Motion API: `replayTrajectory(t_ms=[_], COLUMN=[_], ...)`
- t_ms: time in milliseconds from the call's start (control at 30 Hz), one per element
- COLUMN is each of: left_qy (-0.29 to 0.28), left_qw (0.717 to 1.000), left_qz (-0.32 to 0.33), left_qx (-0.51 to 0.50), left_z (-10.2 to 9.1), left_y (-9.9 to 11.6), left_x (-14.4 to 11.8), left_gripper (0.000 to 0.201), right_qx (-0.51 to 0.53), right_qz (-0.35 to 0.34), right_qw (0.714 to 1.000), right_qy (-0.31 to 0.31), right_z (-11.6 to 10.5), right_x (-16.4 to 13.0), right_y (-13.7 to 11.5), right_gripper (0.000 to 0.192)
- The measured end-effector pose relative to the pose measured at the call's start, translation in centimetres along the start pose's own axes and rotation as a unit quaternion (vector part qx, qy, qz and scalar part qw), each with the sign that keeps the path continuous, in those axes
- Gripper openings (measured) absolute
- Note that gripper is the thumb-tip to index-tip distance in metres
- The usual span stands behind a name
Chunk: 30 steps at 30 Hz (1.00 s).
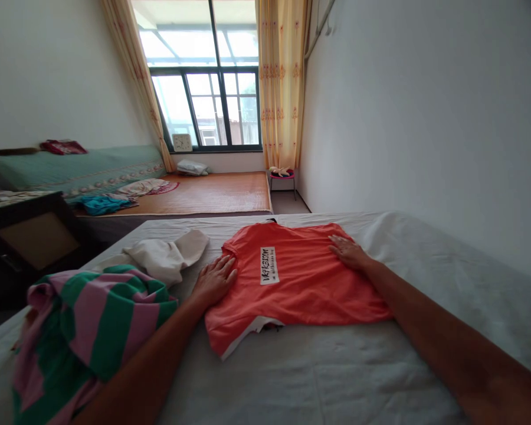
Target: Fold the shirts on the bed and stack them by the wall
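Observation:
An orange-red T-shirt lies spread out sideways on the light sheet, its neck to the left and hem to the right. A white patch with dark lettering faces up on its chest. My left hand rests flat at the neck end, fingers stretched out. Across the shirt, my right hand lies flat near the far hem corner, its fingers extended. White lining shows at the near sleeve, which sticks out toward me.
Left of the shirt are a crumpled green and pink striped garment and a white cloth. A dark cabinet stands at the left. Beyond are a mat-covered bed, a small stool and a window. A wall runs along the right.

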<state>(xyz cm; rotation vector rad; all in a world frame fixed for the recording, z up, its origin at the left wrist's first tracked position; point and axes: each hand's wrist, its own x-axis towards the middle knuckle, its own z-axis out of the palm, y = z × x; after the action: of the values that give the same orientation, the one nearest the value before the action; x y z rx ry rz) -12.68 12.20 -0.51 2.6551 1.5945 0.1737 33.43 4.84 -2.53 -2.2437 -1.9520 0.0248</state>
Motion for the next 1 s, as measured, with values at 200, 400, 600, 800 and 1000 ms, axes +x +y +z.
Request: replayTrajectory(t_ms=[200,400,600,800,1000], left_qy=[-0.04,-0.053,-0.056,-0.053,0.039], left_qw=[0.997,0.995,0.994,0.994,0.998], left_qz=[-0.058,-0.088,-0.091,-0.09,-0.032], left_qx=[0.013,0.014,0.02,0.016,0.036], left_z=[0.0,0.2,0.0,-0.1,-1.8], left_y=[-0.7,-0.8,-0.7,-1.1,1.8], left_x=[1.2,2.3,2.1,2.2,1.3], left_gripper=[0.061,0.066,0.067,0.066,0.066], right_qx=[-0.017,-0.057,-0.043,-0.026,-0.043], right_qz=[0.239,0.282,0.118,0.137,0.104], right_qw=[0.971,0.958,0.992,0.989,0.994], right_qy=[0.016,0.001,-0.002,-0.041,-0.009], right_z=[0.1,-1.2,-0.7,-0.5,-2.2], right_x=[-2.9,-2.6,2.8,3.5,4.8], right_y=[9.9,11.4,5.9,5.4,1.0], right_gripper=[0.061,0.059,0.058,0.061,0.054])
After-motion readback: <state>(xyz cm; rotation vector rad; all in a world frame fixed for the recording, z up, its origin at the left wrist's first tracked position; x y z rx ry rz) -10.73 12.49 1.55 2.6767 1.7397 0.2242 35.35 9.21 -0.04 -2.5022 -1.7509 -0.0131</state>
